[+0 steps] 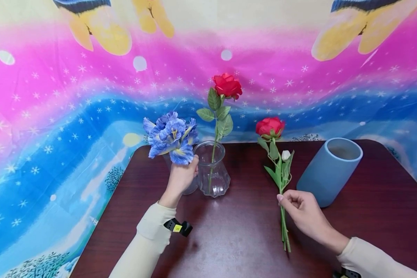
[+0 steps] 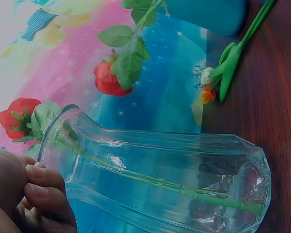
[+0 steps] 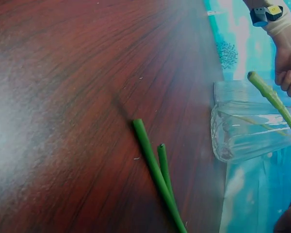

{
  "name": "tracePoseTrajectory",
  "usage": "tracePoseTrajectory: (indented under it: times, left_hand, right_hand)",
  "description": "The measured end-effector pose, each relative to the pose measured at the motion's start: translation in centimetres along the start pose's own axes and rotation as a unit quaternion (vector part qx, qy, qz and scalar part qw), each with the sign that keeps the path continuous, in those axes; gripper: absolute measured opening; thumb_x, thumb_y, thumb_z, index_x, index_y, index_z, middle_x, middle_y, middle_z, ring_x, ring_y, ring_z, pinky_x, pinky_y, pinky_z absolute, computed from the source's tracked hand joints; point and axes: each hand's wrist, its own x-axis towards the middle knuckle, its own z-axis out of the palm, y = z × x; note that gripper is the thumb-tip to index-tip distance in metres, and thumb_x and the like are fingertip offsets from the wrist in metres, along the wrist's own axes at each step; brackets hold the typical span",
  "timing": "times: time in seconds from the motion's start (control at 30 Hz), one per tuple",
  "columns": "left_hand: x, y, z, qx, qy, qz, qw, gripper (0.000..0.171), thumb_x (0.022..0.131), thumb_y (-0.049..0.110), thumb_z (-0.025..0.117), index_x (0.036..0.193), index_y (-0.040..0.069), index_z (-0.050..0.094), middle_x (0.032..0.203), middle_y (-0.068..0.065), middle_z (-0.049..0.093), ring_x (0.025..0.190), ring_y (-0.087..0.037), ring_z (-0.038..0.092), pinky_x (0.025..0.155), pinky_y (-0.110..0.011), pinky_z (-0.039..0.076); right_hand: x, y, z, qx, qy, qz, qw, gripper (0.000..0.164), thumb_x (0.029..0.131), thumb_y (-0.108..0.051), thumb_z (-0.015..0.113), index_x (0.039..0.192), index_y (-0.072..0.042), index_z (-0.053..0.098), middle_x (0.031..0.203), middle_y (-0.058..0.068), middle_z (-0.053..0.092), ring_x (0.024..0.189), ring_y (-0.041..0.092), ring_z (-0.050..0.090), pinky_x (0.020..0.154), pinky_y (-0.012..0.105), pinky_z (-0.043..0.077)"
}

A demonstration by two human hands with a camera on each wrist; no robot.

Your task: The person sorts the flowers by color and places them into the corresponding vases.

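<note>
My left hand (image 1: 182, 175) is curled into a fist just beneath a large blue iris (image 1: 173, 135), gripping at its stem; the fingers hide that stem. Beside the knuckles stands a clear glass vase (image 1: 213, 179), with one red rose (image 1: 227, 85) upright in it. Partly behind the fist is a second glass vase (image 1: 191, 188). Between thumb and fingers, my right hand (image 1: 305, 212) pinches the stem of another red rose (image 1: 270, 127). Its cut stem end (image 3: 271, 94) hangs in the air in the right wrist view. The left wrist view shows this rose (image 2: 109, 77) beyond the glass.
Tulips lie on the dark wooden table (image 1: 243, 231), with a white bloom (image 1: 285, 155) and an orange bloom (image 2: 208, 95); their green stems (image 3: 153, 162) reach toward the front. A blue-grey vase (image 1: 328, 170) stands at the right. A printed cloth (image 1: 278, 69) hangs behind the table.
</note>
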Motion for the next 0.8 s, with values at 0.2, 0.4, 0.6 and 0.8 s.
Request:
tracePoseTrajectory:
  times: [0.2,0.4,0.6,0.8]
  left_hand:
    - [0.0,0.0,0.0,0.007,0.001,0.016,0.9998,0.037,0.099,0.02,0.056,0.073,-0.002,0.067,0.058,-0.004,0.064,0.05,-0.001,0.061,0.064,-0.026,0.057]
    - [0.1,-0.2,0.0,0.009,-0.002,0.02,0.9997,0.037,0.1,0.02,0.056,0.073,-0.003,0.068,0.058,-0.004,0.064,0.049,0.0,0.059,0.063,-0.025,0.056]
    - [0.1,-0.2,0.0,0.021,0.0,0.021,0.9996,0.038,0.1,0.02,0.055,0.073,-0.004,0.068,0.058,-0.005,0.065,0.051,-0.005,0.064,0.065,-0.027,0.057]
    - [0.1,-0.3,0.1,0.017,0.0,0.018,0.9997,0.038,0.1,0.021,0.055,0.073,-0.004,0.068,0.059,-0.006,0.065,0.053,-0.009,0.067,0.065,-0.027,0.057]
  right_hand:
    - [0.2,-0.4,0.5,0.033,0.06,-0.017,0.998,0.023,0.096,0.0,0.064,0.077,-0.013,0.067,0.051,-0.009,0.035,0.043,-0.003,0.027,0.041,0.021,0.027]
    - [0.8,-0.8,0.9,0.075,0.119,-0.04,0.989,0.024,0.091,0.009,0.064,0.075,-0.008,0.068,0.053,-0.014,0.046,0.044,-0.004,0.03,0.041,0.025,0.027]
    - [1.4,-1.4,1.0,0.086,0.144,-0.046,0.985,0.024,0.092,0.009,0.063,0.077,-0.009,0.07,0.052,-0.011,0.047,0.044,0.003,0.03,0.042,0.026,0.027]
    - [2.1,-2.0,1.2,0.114,0.158,-0.054,0.979,0.021,0.094,0.009,0.061,0.078,-0.002,0.069,0.058,-0.011,0.056,0.046,0.003,0.034,0.045,0.028,0.029]
